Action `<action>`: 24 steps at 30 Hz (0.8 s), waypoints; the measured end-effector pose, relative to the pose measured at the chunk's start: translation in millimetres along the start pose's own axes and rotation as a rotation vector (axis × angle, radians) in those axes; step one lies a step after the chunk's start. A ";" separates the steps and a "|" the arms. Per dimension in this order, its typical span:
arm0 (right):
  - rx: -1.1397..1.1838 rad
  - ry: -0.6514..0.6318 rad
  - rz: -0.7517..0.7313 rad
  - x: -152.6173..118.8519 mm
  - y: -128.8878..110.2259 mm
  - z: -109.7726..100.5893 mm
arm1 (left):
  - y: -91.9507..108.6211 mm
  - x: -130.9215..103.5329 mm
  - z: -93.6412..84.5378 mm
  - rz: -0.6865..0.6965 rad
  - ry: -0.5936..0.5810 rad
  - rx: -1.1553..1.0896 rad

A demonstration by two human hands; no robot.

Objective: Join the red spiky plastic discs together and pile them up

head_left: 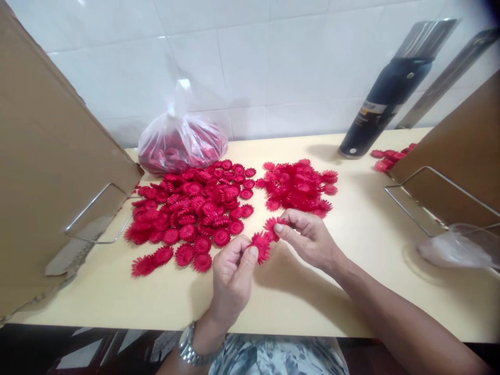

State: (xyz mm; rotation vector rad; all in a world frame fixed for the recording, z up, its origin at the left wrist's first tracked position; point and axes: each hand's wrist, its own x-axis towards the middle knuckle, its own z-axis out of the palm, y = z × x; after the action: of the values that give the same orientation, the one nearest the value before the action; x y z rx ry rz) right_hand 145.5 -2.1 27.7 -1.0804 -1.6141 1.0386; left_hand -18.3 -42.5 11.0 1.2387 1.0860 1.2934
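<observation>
My left hand (pixel 234 268) pinches a red flower-shaped piece (pixel 261 247) between thumb and fingers. A second red flower-shaped piece (pixel 273 228) is pinched in my right hand (pixel 307 237), close to the first; whether the two pieces touch or are joined I cannot tell. Left of and beyond my hands spreads a large pile of thicker red flower pieces (pixel 195 203). Just beyond my right hand lies a smaller heap of flatter, thinner-looking red flower pieces (pixel 300 185). Both hands are held above the front part of the table (pixel 297 312).
A tied clear plastic bag (pixel 183 140) of red pieces stands by the tiled wall. A dark bottle (pixel 385 99) is at the back right. Cardboard panels (pixel 50 156) with wire frames (pixel 97 213) flank both sides. A crumpled plastic bag (pixel 457 247) lies at right.
</observation>
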 end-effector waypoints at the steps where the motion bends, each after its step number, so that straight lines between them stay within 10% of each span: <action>1: -0.007 -0.003 0.004 0.4 0.6 -0.6 | -1.1 1.2 -0.6 -0.002 -0.004 -0.003; 17: -0.234 -0.037 0.064 22.4 8.6 -12.3 | 3.5 74.6 23.0 -0.137 -0.233 0.009; 24: -0.583 0.038 -0.202 43.4 9.1 -6.3 | -2.3 86.3 27.9 -0.163 -0.154 -0.214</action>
State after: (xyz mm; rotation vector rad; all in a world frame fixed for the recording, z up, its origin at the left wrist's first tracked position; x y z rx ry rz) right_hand 144.3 42.6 30.3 -1.2625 -2.0063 0.4122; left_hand 11.8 42.7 19.3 1.0485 0.8938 1.1382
